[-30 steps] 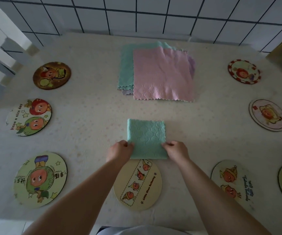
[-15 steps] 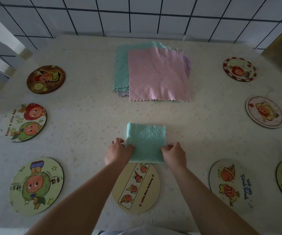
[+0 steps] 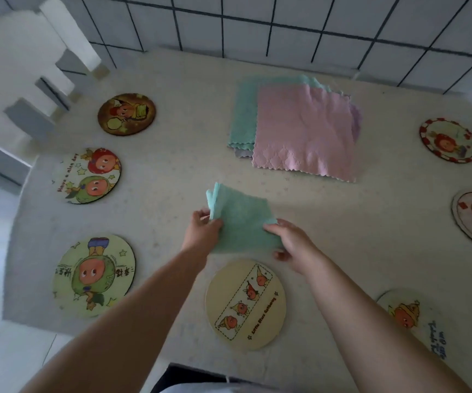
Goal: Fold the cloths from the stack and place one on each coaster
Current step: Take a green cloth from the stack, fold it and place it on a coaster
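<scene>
We pinch the folded teal cloth — left hand, right hand — and a slack grip (layers loose) could unfold it before the coaster

Both hands, left hand and right hand, pinch the folded teal cloth at its near corners. Just below the grip lies the cream coaster, its face bare. Beyond the grip, a band of bare table runs up to the cloth stack, which blocks the far middle. Left of the grip, open tabletop reaches the green coaster. Right of the grip, tabletop lies open up to the edge coasters.
</scene>
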